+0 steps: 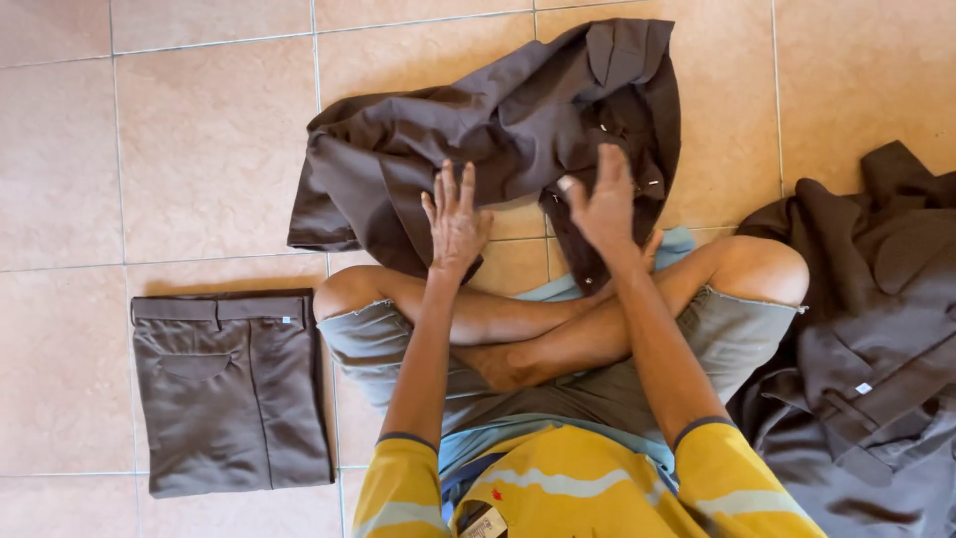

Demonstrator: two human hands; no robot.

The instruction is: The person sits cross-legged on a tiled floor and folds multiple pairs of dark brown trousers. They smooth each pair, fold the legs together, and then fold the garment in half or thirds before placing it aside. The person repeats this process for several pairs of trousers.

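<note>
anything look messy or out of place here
The brown garment under both hands, left hand and right hand, lies crumpled and askew. A heap of brown clothes sits unfolded on the right. Only the folded trousers on the left look neat.

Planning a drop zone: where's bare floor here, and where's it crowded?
Bare tile floor left of the brown shirt, above the folded trousers; also top right, above the garment pile. Crowded: centre, where left hand and right hand press the shirt.
</note>
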